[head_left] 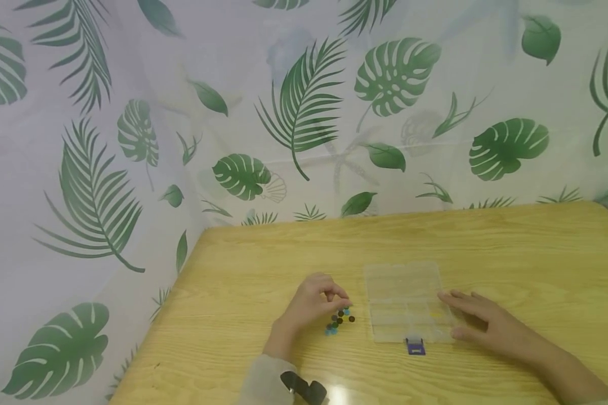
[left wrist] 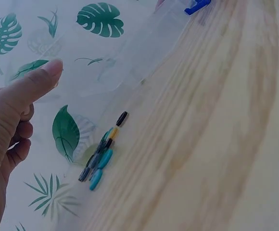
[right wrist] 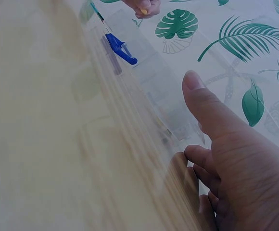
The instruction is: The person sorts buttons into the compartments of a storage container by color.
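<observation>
Over a small pile of disc-shaped pieces [head_left: 340,320], black, blue, green and yellow, my left hand [head_left: 314,301] bends down with thumb and fingers together. In the right wrist view a small yellow disc [right wrist: 144,11] shows at that hand's fingertips. The pile [left wrist: 101,154] lies below the thumb in the left wrist view. A clear plastic compartment box [head_left: 396,304] lies flat, its blue-purple latch [head_left: 415,346] toward me. Something yellow [head_left: 438,315] shows in its right part. My right hand [head_left: 491,323] rests by the box's right edge, fingers extended; it grips nothing visible.
The box and pile lie on a wood-grain table [head_left: 263,253]. A white cloth [head_left: 304,112] printed with green leaves hangs behind the table and along its left side. A black strap [head_left: 303,387] is around the left wrist.
</observation>
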A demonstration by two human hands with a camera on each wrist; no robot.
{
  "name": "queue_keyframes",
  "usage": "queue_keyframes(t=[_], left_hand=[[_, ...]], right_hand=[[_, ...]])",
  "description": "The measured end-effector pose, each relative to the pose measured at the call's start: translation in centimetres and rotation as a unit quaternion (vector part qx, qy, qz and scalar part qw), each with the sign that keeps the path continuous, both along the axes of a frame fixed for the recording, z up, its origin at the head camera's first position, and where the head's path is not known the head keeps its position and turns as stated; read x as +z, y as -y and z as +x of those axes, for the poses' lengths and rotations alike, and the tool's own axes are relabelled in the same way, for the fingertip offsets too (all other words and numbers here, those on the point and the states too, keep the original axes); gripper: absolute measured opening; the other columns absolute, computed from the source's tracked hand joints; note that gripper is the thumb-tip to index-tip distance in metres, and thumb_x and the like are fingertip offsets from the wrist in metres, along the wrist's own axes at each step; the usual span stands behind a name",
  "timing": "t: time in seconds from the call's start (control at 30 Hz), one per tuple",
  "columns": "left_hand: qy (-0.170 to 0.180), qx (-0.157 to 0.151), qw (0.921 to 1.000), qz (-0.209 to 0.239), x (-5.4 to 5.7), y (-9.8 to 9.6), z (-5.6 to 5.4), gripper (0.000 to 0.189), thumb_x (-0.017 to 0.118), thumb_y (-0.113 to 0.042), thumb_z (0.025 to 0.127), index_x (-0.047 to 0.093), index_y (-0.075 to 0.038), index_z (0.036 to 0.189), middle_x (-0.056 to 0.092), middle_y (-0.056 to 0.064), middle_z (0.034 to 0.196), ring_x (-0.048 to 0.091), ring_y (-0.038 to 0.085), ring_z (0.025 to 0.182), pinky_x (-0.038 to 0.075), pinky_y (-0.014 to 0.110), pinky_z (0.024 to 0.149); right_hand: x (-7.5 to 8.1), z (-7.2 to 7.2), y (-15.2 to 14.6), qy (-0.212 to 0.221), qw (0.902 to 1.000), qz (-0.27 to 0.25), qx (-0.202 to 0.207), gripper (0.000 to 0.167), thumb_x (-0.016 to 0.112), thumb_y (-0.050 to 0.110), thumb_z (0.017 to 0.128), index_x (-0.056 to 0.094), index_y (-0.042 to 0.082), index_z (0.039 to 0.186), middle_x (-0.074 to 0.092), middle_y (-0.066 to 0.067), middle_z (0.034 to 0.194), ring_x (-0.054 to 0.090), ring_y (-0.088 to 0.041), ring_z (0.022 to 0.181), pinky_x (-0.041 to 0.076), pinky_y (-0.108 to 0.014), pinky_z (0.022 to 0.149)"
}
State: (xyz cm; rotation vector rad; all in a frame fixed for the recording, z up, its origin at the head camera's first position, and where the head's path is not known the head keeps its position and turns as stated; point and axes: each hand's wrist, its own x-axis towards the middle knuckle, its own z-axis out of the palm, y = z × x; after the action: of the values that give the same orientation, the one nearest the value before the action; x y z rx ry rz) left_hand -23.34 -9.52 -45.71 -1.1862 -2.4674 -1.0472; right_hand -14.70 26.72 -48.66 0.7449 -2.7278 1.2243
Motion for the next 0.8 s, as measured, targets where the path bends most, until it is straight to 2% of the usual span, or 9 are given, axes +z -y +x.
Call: queue_keyframes(t=[0.1, 0.23, 0.33, 0.4, 0.47, 0.57, 0.63, 0.7, 0.8], left_hand=[[-0.039, -0.024, 0.9989, 0.004, 0.1, -1.0, -0.2, 0.01, 0.08, -0.021, 0.075, 0.073, -0.014, 0.077, 0.05, -0.007, 0.061, 0.041, 0.008, 0.065, 0.037, 0.019, 0.071], [-0.071, -0.048, 0.9963, 0.004, 0.1, -2.6, -0.4, 0.011, 0.081, -0.021, 0.074, 0.073, -0.014, 0.075, 0.054, -0.007, 0.06, 0.044, 0.008, 0.062, 0.037, 0.015, 0.068], [-0.093, -0.063, 0.9937, 0.004, -0.1, -3.9, -0.5, 0.011, 0.081, -0.022, 0.074, 0.073, -0.014, 0.076, 0.056, -0.007, 0.06, 0.045, 0.006, 0.061, 0.036, 0.012, 0.068], [-0.105, -0.069, 0.9921, 0.006, -0.2, -4.9, -0.6, 0.011, 0.081, -0.022, 0.074, 0.073, -0.015, 0.076, 0.057, -0.008, 0.061, 0.044, 0.004, 0.06, 0.036, 0.01, 0.068], [-0.111, -0.067, 0.9915, 0.007, -0.2, -5.9, -0.5, 0.012, 0.081, -0.024, 0.074, 0.073, -0.015, 0.076, 0.057, -0.009, 0.061, 0.043, 0.002, 0.06, 0.035, 0.009, 0.069], [-0.099, -0.056, 0.9935, 0.012, 0.1, -7.3, -0.2, 0.012, 0.081, -0.024, 0.074, 0.074, -0.015, 0.077, 0.057, -0.008, 0.061, 0.042, 0.002, 0.062, 0.033, 0.008, 0.068], [-0.088, -0.044, 0.9951, 0.009, 0.3, -8.2, 0.2, 0.013, 0.081, -0.025, 0.074, 0.074, -0.015, 0.078, 0.056, -0.007, 0.061, 0.041, 0.003, 0.063, 0.032, 0.008, 0.067], [-0.087, -0.031, 0.9957, 0.001, 0.5, -9.1, 0.5, 0.013, 0.08, -0.027, 0.074, 0.075, -0.015, 0.078, 0.054, -0.007, 0.061, 0.041, 0.004, 0.063, 0.032, 0.009, 0.067], [-0.11, -0.019, 0.9937, -0.009, 0.4, -10.2, 0.8, 0.014, 0.08, -0.029, 0.073, 0.076, -0.016, 0.078, 0.052, -0.008, 0.059, 0.039, 0.003, 0.061, 0.032, 0.007, 0.067]], right_hand=[[0.0, -0.1, 0.0, -0.011, 0.9999, 0.0, 0.002, 0.062, 0.068, 0.016, 0.087, 0.042, 0.019, 0.143, 0.039, -0.026, 0.143, 0.014, 0.011, 0.131, -0.001, -0.006, 0.105], [-0.1, -0.2, -0.2, -0.034, 0.9994, 0.003, 0.01, 0.063, 0.069, 0.014, 0.085, 0.043, 0.017, 0.143, 0.041, -0.028, 0.14, 0.016, 0.016, 0.129, 0.001, -0.002, 0.102], [-0.1, -0.2, -0.3, -0.029, 0.9995, 0.003, 0.008, 0.063, 0.069, 0.014, 0.086, 0.042, 0.018, 0.143, 0.041, -0.028, 0.141, 0.015, 0.015, 0.13, 0.001, -0.003, 0.103], [-0.1, -0.2, -0.3, -0.019, 0.9998, 0.003, 0.004, 0.063, 0.068, 0.015, 0.087, 0.041, 0.019, 0.144, 0.039, -0.027, 0.142, 0.018, 0.001, 0.137, -0.001, -0.009, 0.108], [0.0, -0.1, -0.4, -0.004, 1.0, -0.003, -0.001, 0.062, 0.067, 0.016, 0.087, 0.042, 0.02, 0.143, 0.038, -0.028, 0.143, 0.02, -0.023, 0.141, 0.002, -0.031, 0.116], [0.0, -0.2, -0.4, 0.012, 0.9998, -0.014, -0.003, 0.061, 0.068, 0.016, 0.087, 0.043, 0.02, 0.143, 0.036, -0.03, 0.142, 0.022, -0.056, 0.131, 0.008, -0.065, 0.107], [0.0, -0.3, -0.4, 0.016, 0.9997, -0.021, -0.002, 0.061, 0.068, 0.016, 0.086, 0.044, 0.019, 0.142, 0.036, -0.033, 0.141, 0.02, -0.063, 0.127, 0.011, -0.076, 0.095], [0.0, -0.3, -0.3, 0.021, 0.9995, -0.024, -0.001, 0.06, 0.068, 0.016, 0.086, 0.044, 0.018, 0.142, 0.036, -0.034, 0.141, 0.018, -0.065, 0.125, 0.011, -0.078, 0.092], [0.1, -0.2, -0.1, 0.027, 0.9993, -0.026, 0.001, 0.06, 0.067, 0.016, 0.087, 0.044, 0.018, 0.142, 0.036, -0.034, 0.14, 0.017, -0.067, 0.124, 0.012, -0.079, 0.089]])
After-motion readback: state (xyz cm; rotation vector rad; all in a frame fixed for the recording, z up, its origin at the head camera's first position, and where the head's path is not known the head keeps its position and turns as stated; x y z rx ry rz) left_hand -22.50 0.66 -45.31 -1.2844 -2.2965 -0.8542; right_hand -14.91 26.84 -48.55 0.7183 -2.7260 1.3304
